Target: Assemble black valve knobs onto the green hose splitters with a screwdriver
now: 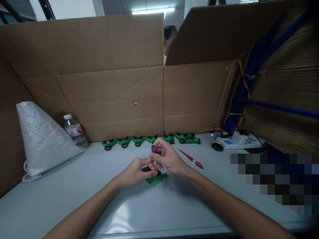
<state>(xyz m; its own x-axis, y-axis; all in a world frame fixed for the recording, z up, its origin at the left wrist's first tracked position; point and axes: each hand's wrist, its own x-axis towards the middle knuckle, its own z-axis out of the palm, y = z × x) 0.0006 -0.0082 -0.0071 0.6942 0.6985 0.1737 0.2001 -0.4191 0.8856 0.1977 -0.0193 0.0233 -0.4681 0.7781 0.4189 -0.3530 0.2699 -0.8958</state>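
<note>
Plainly, the red-and-white label [74, 130] on the clear plastic bottle with a white cap [67, 117], left of the frame, is too small to read. Just below the frame's centre sits a bright green plastic toy-like piece with black parts [156, 178], partly hidden, on the pale grey desk [124, 205]. The person's left hand [134, 171] grips its black upper part; the right hand [169, 157], close beside, pinches a small, shiny purple cylindrical piece [154, 149] above it. Whether the hands touch cannot be told.
</note>
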